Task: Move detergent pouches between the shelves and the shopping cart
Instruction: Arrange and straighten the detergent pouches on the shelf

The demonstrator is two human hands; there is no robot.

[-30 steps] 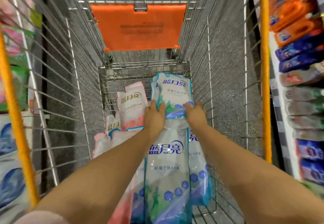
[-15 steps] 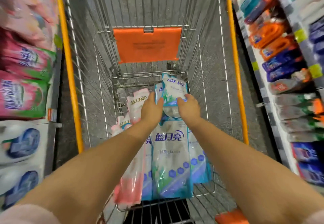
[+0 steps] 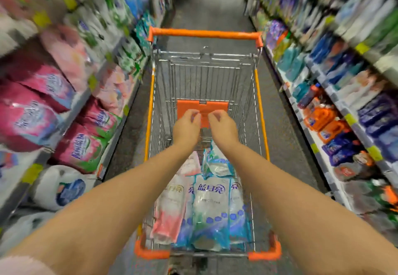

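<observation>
Hovering over the middle of the cart [image 3: 204, 34], your left hand [image 3: 186, 125] and right hand [image 3: 223, 126] hold nothing, fingers loosely curled. Placement looks complete; next, likely reach toward a shelf pouch [image 3: 81, 147].

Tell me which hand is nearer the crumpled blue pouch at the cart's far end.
Right. The right hand hovers almost directly over the crumpled blue pouch; the left hand hovers beside it, off to the pouch's left.

Wire shopping cart [image 3: 261, 115] stands on grey floor [image 3: 280, 132]. Blue-white pouches [image 3: 211, 208] lie flat on its bottom, pink pouch [image 3: 170, 208] touching them on the left. Stocked shelves [image 3: 338, 104] flank both sides.
</observation>
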